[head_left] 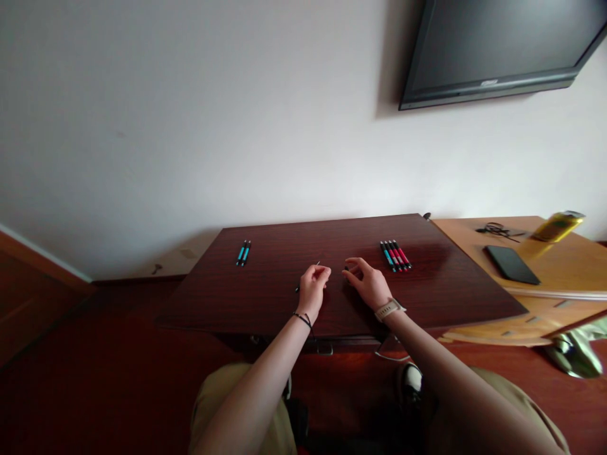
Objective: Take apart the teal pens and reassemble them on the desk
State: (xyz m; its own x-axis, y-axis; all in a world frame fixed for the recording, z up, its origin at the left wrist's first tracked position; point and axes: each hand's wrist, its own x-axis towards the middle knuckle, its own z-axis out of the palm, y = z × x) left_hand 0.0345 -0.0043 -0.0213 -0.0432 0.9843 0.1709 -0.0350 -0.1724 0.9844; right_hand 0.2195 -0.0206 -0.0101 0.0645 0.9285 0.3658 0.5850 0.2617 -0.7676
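Pinching a thin dark pen (308,276) between its closed fingertips, the left hand (313,285) hovers just above the dark reddish wooden table (265,297). Just beside it, the right hand (367,281) has curled fingers around something small and dark; what it is cannot be told. Beyond the right hand lies a row of red and blue pens (395,255); two blue pens (243,253) lie well left of the left hand.
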